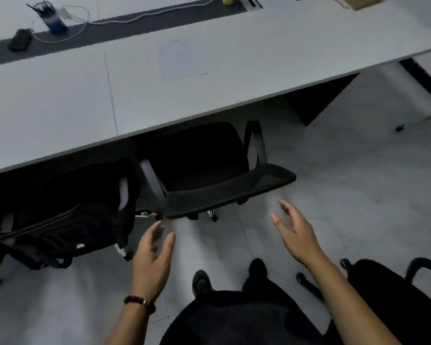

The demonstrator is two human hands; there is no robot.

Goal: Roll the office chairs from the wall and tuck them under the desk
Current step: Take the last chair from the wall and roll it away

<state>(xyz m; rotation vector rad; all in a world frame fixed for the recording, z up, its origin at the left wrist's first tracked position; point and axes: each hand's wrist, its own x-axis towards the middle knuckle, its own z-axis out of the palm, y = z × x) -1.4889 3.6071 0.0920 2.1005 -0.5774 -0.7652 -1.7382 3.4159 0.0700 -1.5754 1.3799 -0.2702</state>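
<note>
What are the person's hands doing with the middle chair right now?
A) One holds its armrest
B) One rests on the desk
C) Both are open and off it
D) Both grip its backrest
C: the left hand and right hand are open, empty and short of the chair's backrest.

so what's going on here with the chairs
A person is tucking office chairs under the white desk. The middle chair sits with its seat under the desk edge. Both hands are open and off it: the left hand and right hand hover just behind its backrest. Another chair waits at the right.
</note>
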